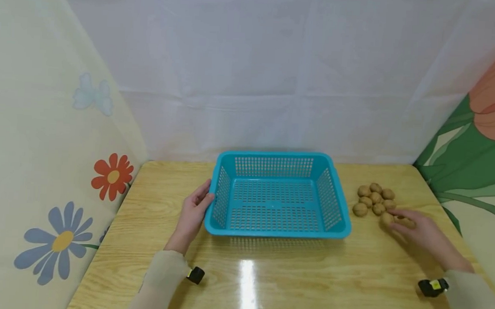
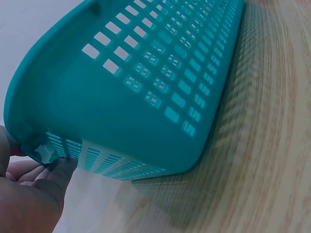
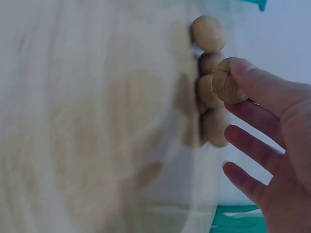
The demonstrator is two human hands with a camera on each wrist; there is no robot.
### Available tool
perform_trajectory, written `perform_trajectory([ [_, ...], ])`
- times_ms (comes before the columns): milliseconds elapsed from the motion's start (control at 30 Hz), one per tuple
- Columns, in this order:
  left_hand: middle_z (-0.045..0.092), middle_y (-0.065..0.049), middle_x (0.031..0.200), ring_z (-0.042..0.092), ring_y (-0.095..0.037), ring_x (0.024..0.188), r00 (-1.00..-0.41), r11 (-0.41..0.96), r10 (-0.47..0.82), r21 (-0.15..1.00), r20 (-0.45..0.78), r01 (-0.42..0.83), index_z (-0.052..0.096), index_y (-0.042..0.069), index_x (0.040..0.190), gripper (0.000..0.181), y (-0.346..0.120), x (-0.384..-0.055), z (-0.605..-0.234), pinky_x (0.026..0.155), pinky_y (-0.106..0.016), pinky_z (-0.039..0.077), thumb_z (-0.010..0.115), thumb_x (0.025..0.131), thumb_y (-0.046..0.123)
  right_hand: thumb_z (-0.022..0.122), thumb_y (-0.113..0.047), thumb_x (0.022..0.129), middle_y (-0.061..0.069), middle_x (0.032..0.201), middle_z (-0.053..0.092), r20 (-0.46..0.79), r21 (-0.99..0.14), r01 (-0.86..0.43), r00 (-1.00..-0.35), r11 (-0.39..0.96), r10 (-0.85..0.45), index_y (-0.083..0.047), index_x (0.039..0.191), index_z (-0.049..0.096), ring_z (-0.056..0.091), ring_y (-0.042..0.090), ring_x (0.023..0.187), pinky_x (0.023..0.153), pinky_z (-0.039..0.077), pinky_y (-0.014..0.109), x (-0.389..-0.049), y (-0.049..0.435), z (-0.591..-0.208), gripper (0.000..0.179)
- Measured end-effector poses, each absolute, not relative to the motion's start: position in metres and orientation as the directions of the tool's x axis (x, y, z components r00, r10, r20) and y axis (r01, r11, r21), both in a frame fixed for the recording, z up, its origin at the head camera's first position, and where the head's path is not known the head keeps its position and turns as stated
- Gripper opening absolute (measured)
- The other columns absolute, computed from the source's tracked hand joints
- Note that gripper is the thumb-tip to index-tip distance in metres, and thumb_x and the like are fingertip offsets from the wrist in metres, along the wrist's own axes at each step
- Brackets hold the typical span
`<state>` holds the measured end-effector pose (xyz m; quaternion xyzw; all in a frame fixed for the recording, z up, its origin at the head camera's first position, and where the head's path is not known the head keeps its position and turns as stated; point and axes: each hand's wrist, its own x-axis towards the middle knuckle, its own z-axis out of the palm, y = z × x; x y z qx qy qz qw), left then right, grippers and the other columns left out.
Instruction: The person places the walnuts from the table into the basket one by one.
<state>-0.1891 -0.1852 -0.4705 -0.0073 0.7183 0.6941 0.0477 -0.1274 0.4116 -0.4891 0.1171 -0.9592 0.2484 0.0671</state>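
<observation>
Turquoise plastic makes up the slatted basket (image 1: 277,233) at the centre of the head view. At the right of that frame, the right hand (image 1: 424,231) holds a walnut (image 1: 386,219) in a narrow pinch between thumb and forefinger; the right wrist view shows the other fingers spread apart and holding nothing. The left hand (image 1: 193,212) grips the basket's left rim, thumb above and fingers tucked beneath the edge.

For a good grip, I'd keep the thumb and fingertip on opposite sides of the walnut, pressing firmly enough that the round shell does not roll out. Lifting straight up before going sideways seems wise, with the trailing fingers raised so they don't nudge the neighbours. The left hand does best to steady the rim without tipping the basket. Whether the pinched walnut is clear of the worktop (image 1: 300,286) I cannot tell.

The loose walnuts (image 1: 365,201) sit bunched just beyond the fingertips, right of the basket, and are the nearest obstacle; another may be partly hidden under the hand. A low path leftward would meet the basket's right wall. A white sheet (image 1: 234,80) closes off the back, and flowered curtains hang at the left (image 1: 45,132) and right edges of the frame. Black wrist devices (image 1: 195,275) stick out below both hands and could catch on the rim.
</observation>
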Motion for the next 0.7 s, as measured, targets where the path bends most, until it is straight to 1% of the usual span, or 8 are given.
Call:
perform_trajectory([
  [67,0.04,-0.015,0.164,0.04,-0.026,0.15,-0.995,0.035,0.055,0.996,-0.079,-0.077,0.033,0.005,0.163,0.055,-0.186,-0.189,-0.47,0.117,-0.038,0.039,0.05,0.111,0.016,0.078,-0.016,0.095,0.032,0.126,0.067,0.151,-0.497,-0.228,-0.973,0.837,-0.176,0.004,0.129,0.069,0.061,0.052,0.112,0.087,0.05,0.067,-0.128,0.407,-0.481,0.041],
  [133,0.04,-0.015,0.164,0.04,-0.026,0.15,-0.995,0.038,0.058,0.996,-0.077,-0.075,0.033,0.005,0.163,0.056,-0.187,-0.19,-0.47,0.117,-0.039,0.039,0.05,0.111,0.016,0.075,-0.021,0.098,0.033,0.132,0.063,0.102,-0.54,-0.187,-0.982,0.821,-0.156,0.004,0.134,0.066,0.055,0.056,0.12,0.089,0.048,0.07,-0.13,0.402,-0.471,0.045],
  [233,0.04,-0.014,0.164,0.04,-0.026,0.15,-0.995,0.038,0.057,0.996,-0.079,-0.077,0.033,0.006,0.163,0.056,-0.187,-0.19,-0.469,0.118,-0.039,0.04,0.05,0.111,0.017,0.072,-0.026,0.101,0.035,0.138,0.059,0.047,-0.575,-0.145,-0.988,0.805,-0.144,0.003,0.139,0.063,0.052,0.058,0.123,0.09,0.048,0.072,-0.132,0.393,-0.456,0.049],
  [300,0.04,-0.014,0.164,0.039,-0.027,0.151,-0.995,0.037,0.059,0.996,-0.078,-0.076,0.033,0.006,0.163,0.056,-0.187,-0.191,-0.468,0.117,-0.039,0.04,0.05,0.111,0.018,0.071,-0.027,0.101,0.035,0.139,0.058,0.029,-0.592,-0.135,-0.989,0.794,-0.146,0.003,0.141,0.061,0.052,0.057,0.124,0.09,0.047,0.072,-0.134,0.387,-0.447,0.05],
  [433,0.04,-0.015,0.164,0.039,-0.028,0.151,-0.996,0.04,0.054,0.996,-0.076,-0.074,0.033,0.006,0.163,0.055,-0.186,-0.191,-0.469,0.116,-0.038,0.041,0.05,0.112,0.018,0.069,-0.032,0.103,0.035,0.147,0.051,-0.002,-0.609,-0.118,-0.989,0.784,-0.15,0.0,0.144,0.059,0.05,0.054,0.127,0.091,0.047,0.072,-0.138,0.374,-0.43,0.053],
  [533,0.04,-0.015,0.164,0.039,-0.028,0.151,-0.996,0.039,0.054,0.997,-0.075,-0.073,0.033,0.006,0.163,0.055,-0.185,-0.191,-0.47,0.117,-0.038,0.041,0.05,0.112,0.017,0.068,-0.033,0.103,0.033,0.151,0.048,0.001,-0.611,-0.14,-0.984,0.779,-0.175,-0.001,0.145,0.059,0.05,0.053,0.128,0.092,0.047,0.072,-0.144,0.364,-0.418,0.053],
  [700,0.039,-0.014,0.165,0.038,-0.027,0.151,-0.995,0.044,0.053,0.995,-0.089,-0.087,0.033,0.006,0.163,0.055,-0.186,-0.189,-0.47,0.118,-0.041,0.039,0.049,0.112,0.017,0.067,-0.036,0.103,0.024,0.149,0.055,-0.011,-0.616,-0.179,-0.972,0.767,-0.236,-0.009,0.145,0.061,0.052,0.047,0.129,0.097,0.047,0.069,-0.159,0.344,-0.397,0.051],
])
